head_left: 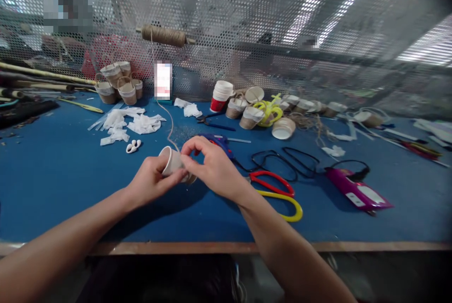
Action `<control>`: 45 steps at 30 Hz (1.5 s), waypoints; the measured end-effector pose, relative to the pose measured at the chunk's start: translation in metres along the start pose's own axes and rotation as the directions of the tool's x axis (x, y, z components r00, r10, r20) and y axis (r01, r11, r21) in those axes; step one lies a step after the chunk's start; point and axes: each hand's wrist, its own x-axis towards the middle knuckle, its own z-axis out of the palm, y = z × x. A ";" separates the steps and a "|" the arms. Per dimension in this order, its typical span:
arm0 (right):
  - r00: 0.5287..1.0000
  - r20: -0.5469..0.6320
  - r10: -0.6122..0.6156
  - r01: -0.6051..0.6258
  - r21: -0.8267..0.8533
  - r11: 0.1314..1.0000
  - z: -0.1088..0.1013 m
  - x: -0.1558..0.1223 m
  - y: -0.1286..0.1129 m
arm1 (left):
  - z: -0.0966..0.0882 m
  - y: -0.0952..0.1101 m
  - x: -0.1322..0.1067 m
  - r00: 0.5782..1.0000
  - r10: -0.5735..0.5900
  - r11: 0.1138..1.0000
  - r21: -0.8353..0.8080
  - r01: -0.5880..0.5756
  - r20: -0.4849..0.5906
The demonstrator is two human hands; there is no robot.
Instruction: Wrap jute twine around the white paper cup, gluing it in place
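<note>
My left hand [150, 178] is wrapped round a white paper cup [172, 161], tilted with its mouth toward the upper left. Some brown wrapping shows at the cup's lower end. A thin twine [172, 128] runs from a spool [164, 36] on the mesh panel down to the cup. With fingers pinched, my right hand [208, 164] holds the twine against the cup's side; the fingertips partly hide that spot. Just behind this hand lies a blue glue gun [221, 141]. Scissors with red and yellow handles [294, 208] lie beside my right forearm.
Twine-wrapped cups [129, 93] stand at the back left, and more [251, 117] at the back right near stacked paper cups [222, 91]. Pliers [219, 125], white scraps [144, 124], black cable [300, 164] and a purple packet [356, 190] lie on the blue table [88, 190].
</note>
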 end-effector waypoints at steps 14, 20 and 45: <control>0.971 -0.219 0.098 -0.020 0.333 0.943 -0.017 -0.006 0.003 | -0.004 0.005 0.009 0.943 -0.316 0.862 -0.383 0.333 0.108; 0.966 -0.250 0.064 0.005 0.268 0.964 -0.017 -0.008 0.000 | -0.005 0.010 0.008 0.933 -0.342 0.861 -0.361 0.359 0.113; 0.943 -0.175 0.284 -0.192 0.414 0.890 -0.008 -0.003 0.015 | -0.001 0.022 -0.004 0.991 -0.132 0.960 -0.247 0.135 0.030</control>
